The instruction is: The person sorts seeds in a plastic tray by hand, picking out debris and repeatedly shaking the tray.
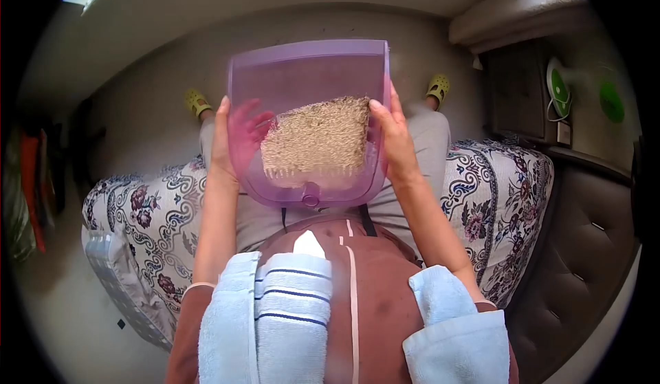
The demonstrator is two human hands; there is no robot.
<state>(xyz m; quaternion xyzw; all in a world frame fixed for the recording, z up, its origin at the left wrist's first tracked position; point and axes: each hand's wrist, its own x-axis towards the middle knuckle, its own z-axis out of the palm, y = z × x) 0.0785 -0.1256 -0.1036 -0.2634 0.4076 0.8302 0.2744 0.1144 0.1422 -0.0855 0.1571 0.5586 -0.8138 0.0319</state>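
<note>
A translucent purple plastic container [309, 71] is held up in front of my body, over my lap. Inside it lies a heap of pale tan, grain-like pieces [316, 136], darker along the far edge; I cannot make out their exact kind. A round knob [311, 194] sits at the container's near end. On the left side, my left hand [223, 143] grips the wall, its fingers showing pink through the plastic. My right hand [397, 140] is closed on the right side, with the thumb over the rim.
I sit on a bed with a floral-patterned cover [155, 205]. A light blue towel [295, 315] hangs over my shoulders. To the right stand a brown padded headboard [577, 274] and a dark cabinet [515, 92] with a green-and-white object [560, 88]. Yellow-green clogs [196, 101] are on my feet.
</note>
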